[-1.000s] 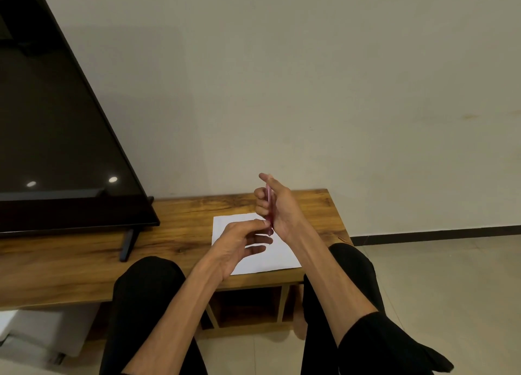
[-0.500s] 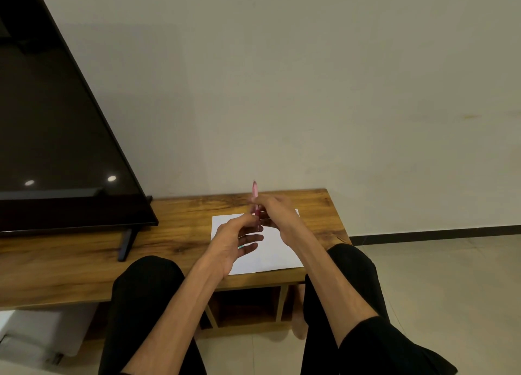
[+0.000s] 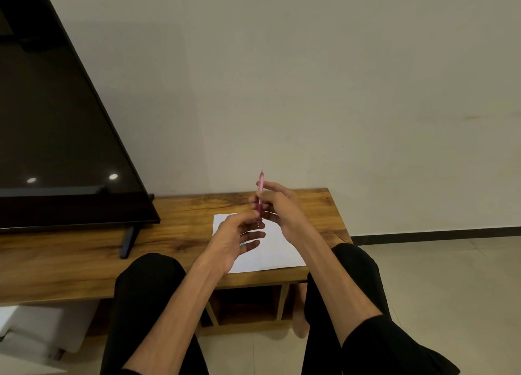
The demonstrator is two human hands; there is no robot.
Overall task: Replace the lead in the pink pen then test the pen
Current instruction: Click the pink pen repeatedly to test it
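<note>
The pink pen [image 3: 260,190] stands nearly upright above the table, held by my right hand [image 3: 282,209] around its middle. A thin lead [image 3: 258,225] sticks out below the pen's lower end. My left hand [image 3: 235,240] is just under and left of the pen, its thumb and forefinger pinched at the pen's lower end. A small teal piece [image 3: 243,244] shows between the left hand's lower fingers. A white sheet of paper [image 3: 277,252] lies on the wooden table [image 3: 180,233] beneath both hands.
A large black television [image 3: 50,137] stands on the table's left part, with one leg [image 3: 127,242] near the paper. My knees in black trousers [image 3: 146,290] sit against the table's front edge. A pale wall rises behind, with tiled floor to the right.
The pen has turned upright and risen slightly in my right hand. My left hand has stayed at its lower end, where the thin lead now shows below the pen.
</note>
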